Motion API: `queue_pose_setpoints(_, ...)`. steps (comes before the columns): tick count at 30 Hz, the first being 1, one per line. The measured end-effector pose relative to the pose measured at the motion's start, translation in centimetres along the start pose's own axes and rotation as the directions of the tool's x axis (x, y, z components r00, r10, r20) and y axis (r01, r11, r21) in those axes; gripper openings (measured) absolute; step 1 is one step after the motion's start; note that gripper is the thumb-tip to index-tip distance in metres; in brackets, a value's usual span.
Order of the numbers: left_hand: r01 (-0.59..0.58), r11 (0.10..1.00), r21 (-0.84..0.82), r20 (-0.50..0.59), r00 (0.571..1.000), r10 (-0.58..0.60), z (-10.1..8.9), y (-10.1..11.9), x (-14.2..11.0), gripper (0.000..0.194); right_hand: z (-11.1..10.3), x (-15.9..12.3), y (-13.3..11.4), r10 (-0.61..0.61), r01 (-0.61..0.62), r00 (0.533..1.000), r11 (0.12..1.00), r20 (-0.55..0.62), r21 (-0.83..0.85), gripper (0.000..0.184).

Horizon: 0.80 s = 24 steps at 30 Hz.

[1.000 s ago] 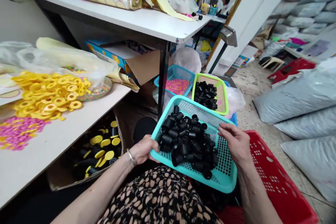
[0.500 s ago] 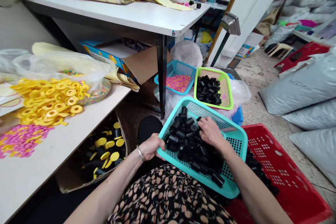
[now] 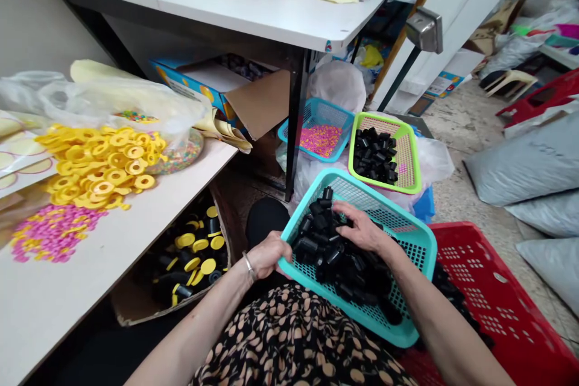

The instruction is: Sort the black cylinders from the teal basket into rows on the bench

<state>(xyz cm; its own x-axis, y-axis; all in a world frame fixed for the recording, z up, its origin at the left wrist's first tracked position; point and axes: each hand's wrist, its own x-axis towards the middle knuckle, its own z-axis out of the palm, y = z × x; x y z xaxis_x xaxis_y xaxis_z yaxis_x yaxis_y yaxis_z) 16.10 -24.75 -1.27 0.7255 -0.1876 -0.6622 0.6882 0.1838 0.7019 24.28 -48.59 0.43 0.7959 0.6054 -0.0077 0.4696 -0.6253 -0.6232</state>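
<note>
A turquoise plastic basket (image 3: 425, 247) rests tilted by my lap, holding a heap of black cylindrical plastic parts (image 3: 335, 253). My left hand (image 3: 270, 255) is closed round the basket's left rim, with a bracelet at the wrist. Inside the basket, my right hand (image 3: 359, 228) lies over the black parts with its fingers apart, touching the heap; no part shows gripped in it. Just beyond stands a lime-green basket (image 3: 414, 157) with more black parts (image 3: 374, 154). Beneath the turquoise basket's right side is a red crate (image 3: 497, 289) with black parts in it.
On the left table (image 3: 149, 235) lie yellow ring-shaped pieces (image 3: 104, 163) and small pink and yellow pieces (image 3: 56, 232). Below it, a cardboard box (image 3: 131, 304) holds black parts with yellow discs. A blue basket (image 3: 346, 132) stands by the table leg (image 3: 296, 120). Grey sacks (image 3: 529, 151) lie at right.
My right hand has shifted slightly left over the heap, and its fingers have spread from a pinch on a black part. My left hand keeps its hold. The view has turned somewhat left.
</note>
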Motion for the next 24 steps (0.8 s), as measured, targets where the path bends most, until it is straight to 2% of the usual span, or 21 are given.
queue_pose_setpoints(4,0.005,1.0,-0.018,0.01,1.0,-0.005,-0.6,0.0,0.1,0.021,-1.8,-1.1,-1.3,-0.07,0.04,0.979,0.987,0.191,0.155,0.042)
queue_pose_setpoints(6,0.003,1.0,-0.028,0.013,1.0,-0.002,-0.8,-0.1,0.1,0.022,-2.5,-1.6,-1.8,-0.048,0.001,0.976,0.976,0.212,0.218,0.042)
queue_pose_setpoints(10,-0.003,0.999,-0.052,0.013,1.0,0.003,-1.0,-0.2,0.1,0.022,-2.4,-1.1,-1.6,0.08,-0.094,0.99,0.989,0.114,0.115,0.039)
queue_pose_setpoints(14,-0.005,0.996,-0.084,0.011,1.0,0.006,-1.1,-0.3,0.1,0.023,-2.2,0.3,-0.5,0.086,-0.089,0.994,0.995,0.069,0.043,0.041)
queue_pose_setpoints(15,-0.006,0.995,-0.097,0.015,1.0,0.007,-1.2,-0.3,0.1,0.023,-2.5,0.4,-0.2,0.089,-0.09,0.996,0.996,0.028,0.025,0.042)
queue_pose_setpoints(17,-0.003,0.992,-0.13,0.027,1.0,0.007,-1.5,-0.3,0.1,0.022,-3.7,-0.5,0.4,0.108,-0.118,0.978,0.992,-0.176,-0.048,0.043)
queue_pose_setpoints(18,0.001,0.989,-0.148,0.034,0.999,0.004,-1.6,-0.2,0.0,0.022,-4.5,-1.3,0.6,0.115,-0.157,0.94,0.982,-0.321,-0.107,0.042)
queue_pose_setpoints(20,0.012,0.982,-0.187,0.043,0.999,-0.004,-1.9,0.1,-0.3,0.022,-6.0,-3.6,0.8,0.124,-0.306,0.797,0.927,-0.592,-0.217,0.034)
queue_pose_setpoints(21,0.015,0.979,-0.205,0.042,0.999,-0.007,-1.9,0.3,-0.6,0.021,-6.5,-4.8,0.8,0.143,-0.393,0.725,0.889,-0.674,-0.234,0.032)
queue_pose_setpoints(22,0.015,0.975,-0.222,0.037,0.999,-0.007,-1.9,0.5,-1.1,0.02,-6.9,-5.8,0.7,0.194,-0.468,0.672,0.86,-0.715,-0.206,0.034)
queue_pose_setpoints(23,0.01,0.971,-0.239,0.026,1.0,-0.004,-1.9,0.7,-1.8,0.019,-6.8,-6.5,0.5,0.277,-0.507,0.643,0.853,-0.714,-0.125,0.039)
queue_pose_setpoints(24,0.0,0.967,-0.255,0.008,1.0,0.002,-1.8,0.8,-2.5,0.02,-6.5,-6.7,0.3,0.346,-0.484,0.611,0.875,-0.712,0.01,0.044)
